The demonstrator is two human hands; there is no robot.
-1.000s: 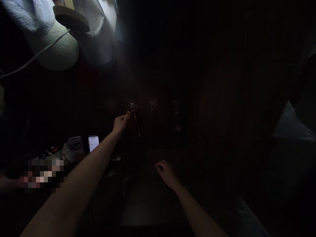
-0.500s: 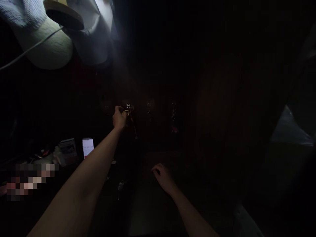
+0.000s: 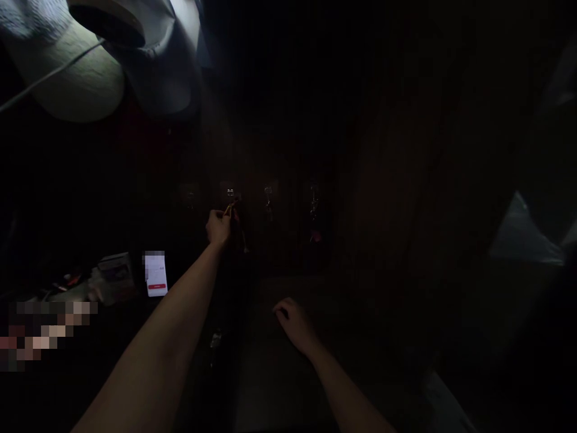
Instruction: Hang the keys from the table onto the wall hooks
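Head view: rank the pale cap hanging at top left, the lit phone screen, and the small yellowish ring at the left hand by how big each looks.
1. Pale cap, by far the largest, though it hangs nearer the camera.
2. Lit phone screen.
3. Yellowish ring, a tiny glint pinched by the left hand at the row of hooks.

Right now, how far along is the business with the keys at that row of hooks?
Done: cannot tell; the wall is very dark. In hand: the left hand pinches a yellowish key ring up at the second hook of the row, not yet released. The right hand rests low on a dark surface. Left: letting go of the ring.
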